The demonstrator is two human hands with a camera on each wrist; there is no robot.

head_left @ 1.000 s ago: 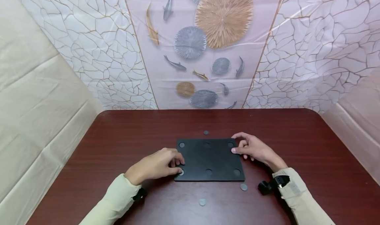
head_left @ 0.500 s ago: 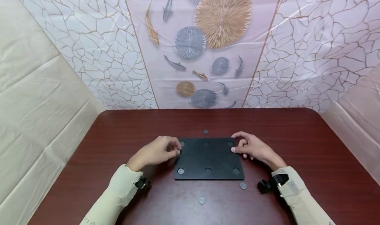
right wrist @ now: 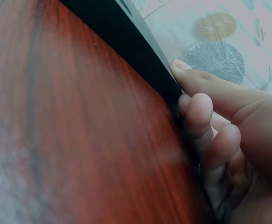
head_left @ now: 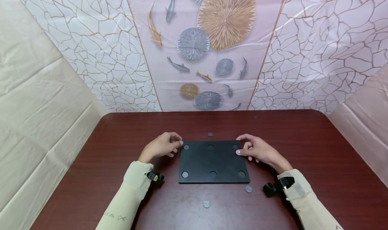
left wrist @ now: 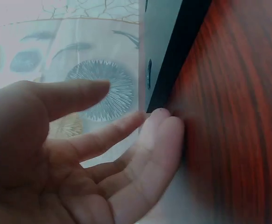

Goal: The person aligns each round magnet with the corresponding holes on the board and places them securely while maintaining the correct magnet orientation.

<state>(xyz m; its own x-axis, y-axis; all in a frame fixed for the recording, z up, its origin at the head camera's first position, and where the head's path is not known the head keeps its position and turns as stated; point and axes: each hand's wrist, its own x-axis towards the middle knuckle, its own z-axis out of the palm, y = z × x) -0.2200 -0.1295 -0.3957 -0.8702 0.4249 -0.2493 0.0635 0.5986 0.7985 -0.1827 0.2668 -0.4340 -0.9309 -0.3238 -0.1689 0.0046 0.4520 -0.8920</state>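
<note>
A flat black board [head_left: 213,161] with several round recesses lies on the table. Small grey coin-like discs sit in its two left recesses, one far disc [head_left: 186,147] and one near disc [head_left: 185,174]. At the far left corner is my left hand [head_left: 162,145]; in the left wrist view its thumb [left wrist: 80,95] stands apart from the board while the fingertips reach its edge. My right hand [head_left: 259,152] holds the board by its right edge, thumb [right wrist: 205,86] on top and the other fingers curled at the side.
Three loose grey discs lie on the brown table [head_left: 136,129]: one disc [head_left: 210,134] beyond the board, one [head_left: 248,189] off its near right corner, another [head_left: 206,203] in front. A patterned cloth [head_left: 194,71] hangs behind the table.
My left hand has left the near left recess, showing the disc there, and moved away along the board's left edge to the far corner. The right hand keeps its place.
</note>
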